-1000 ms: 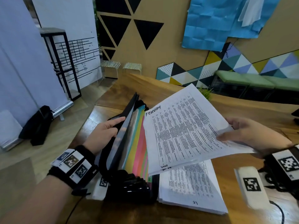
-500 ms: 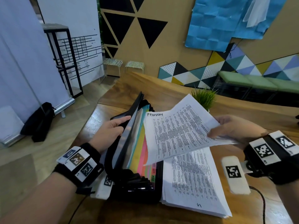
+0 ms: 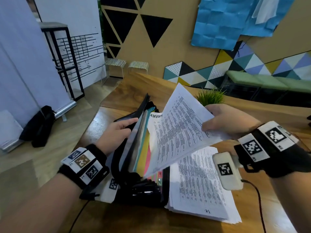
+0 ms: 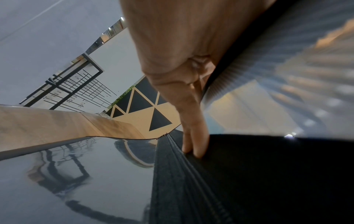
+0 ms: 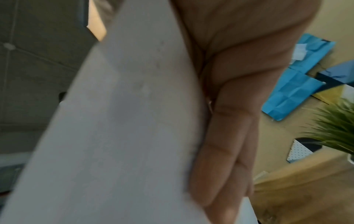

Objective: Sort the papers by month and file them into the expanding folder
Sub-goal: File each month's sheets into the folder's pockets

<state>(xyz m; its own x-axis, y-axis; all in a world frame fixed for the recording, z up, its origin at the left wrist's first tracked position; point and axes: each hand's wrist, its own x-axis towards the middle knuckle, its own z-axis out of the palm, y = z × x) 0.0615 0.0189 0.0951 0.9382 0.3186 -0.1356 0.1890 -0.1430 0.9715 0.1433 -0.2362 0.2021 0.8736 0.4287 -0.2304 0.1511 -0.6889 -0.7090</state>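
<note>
A black expanding folder with coloured dividers stands open on the wooden table. My left hand reaches into its front pocket. In the left wrist view its straight fingers lie between the glossy front cover and a translucent divider, fingertips on the black gusset. My right hand pinches the printed sheets headed "February" at their right edge. The sheets tilt steeply, their lower left corner down among the dividers. The right wrist view shows the paper's blank back against my fingers.
A thick stack of printed papers lies on the table just right of the folder. A small green plant stands behind my right hand. A black metal shelf and a dark bag are on the floor to the left.
My right hand has moved left and turned the February sheets from nearly flat to steeply tilted, lowering their left edge into the folder. My left hand stays in the front pocket.
</note>
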